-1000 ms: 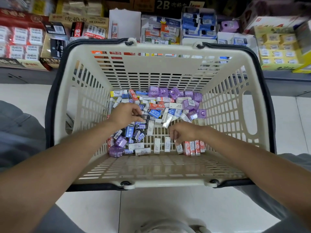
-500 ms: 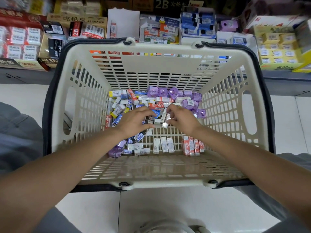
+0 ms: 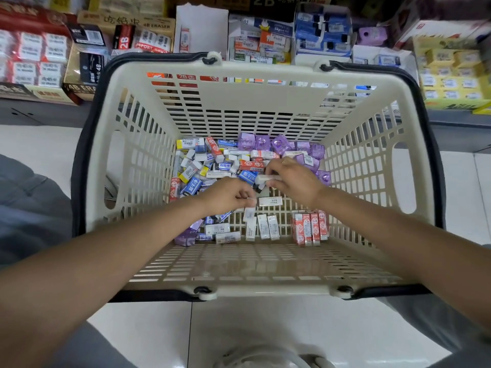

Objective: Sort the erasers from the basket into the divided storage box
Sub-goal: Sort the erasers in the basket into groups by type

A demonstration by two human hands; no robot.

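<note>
Both hands are down in the cream basket (image 3: 127, 166) among the erasers (image 3: 212, 166): the right hand (image 3: 295, 181) pinches a white eraser (image 3: 267, 178), the left hand (image 3: 225, 196) curls round another, half hidden. Behind, cartons (image 3: 148, 25) read "4B ERASER" and "2B".

Both forearms are bare from the frame's lower corners up to the left hand (image 3: 228, 195) and right hand (image 3: 295, 179); no sleeves, watch or bracelet show. Grey-blue trouser fabric (image 3: 29, 208) covers the legs at the left edge and lower corners, with a stitched seam visible at the left.
</note>
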